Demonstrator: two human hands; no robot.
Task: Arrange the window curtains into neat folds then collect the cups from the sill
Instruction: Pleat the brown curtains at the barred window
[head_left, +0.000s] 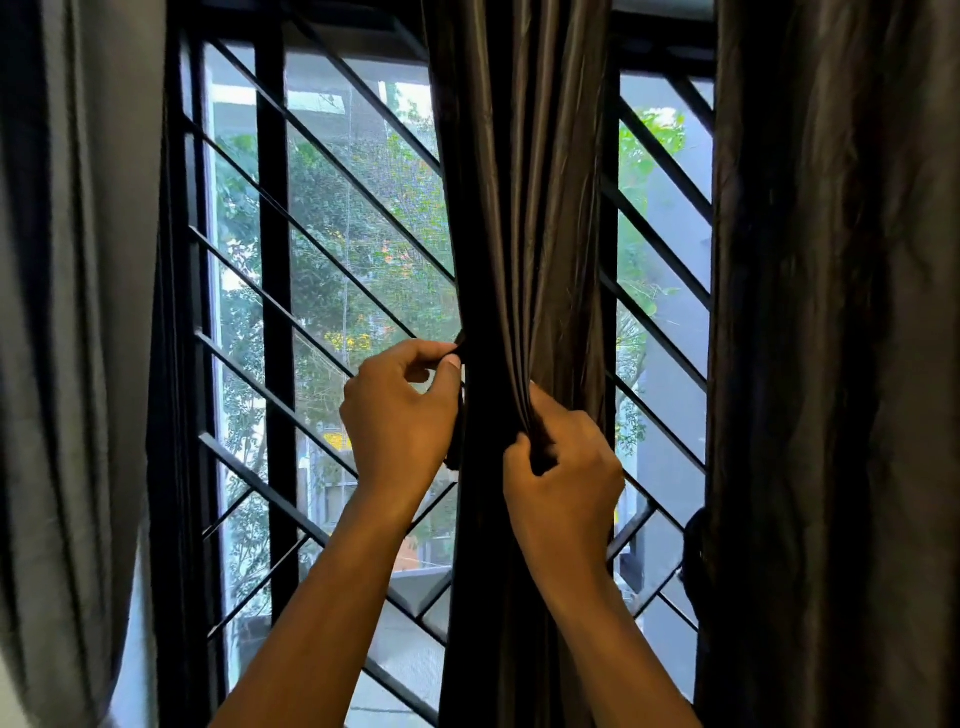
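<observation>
1. Head view: a dark brown curtain hangs in the middle of the window, gathered into a narrow column of lengthwise folds. Its long axis runs straight up and down, from the top edge of the picture to the bottom. The cloth is smooth with a dull sheen, and the folds show as soft lengthwise ridges that draw in tightest at the height of the hands.
2. The left hand is at the curtain's left edge, fingers curled, thumb and forefinger pinching a dark edge of the fabric near the top of the hand. A strip of the same dark cloth hangs down along the inside of the palm.
3. The right hand is a little lower, on the right side of the same gathered column. Its fingers are curled round a bunch of folds and the thumb presses against them from the front. The two hands are near each other, with the curtain's dark middle fold between them.
4. A second brown curtain hangs at the right, broader and more crumpled in texture, also hanging straight down. A dark rounded shape sits at its left edge low down; what it is cannot be told.
5. A grey curtain hangs at the left, matte, in broad soft folds.
6. Behind them is a black metal window grille with straight upright bars and slanting crossbars, a fine mesh behind it, and green trees outside.
7. No sill and no cups are in view.
</observation>
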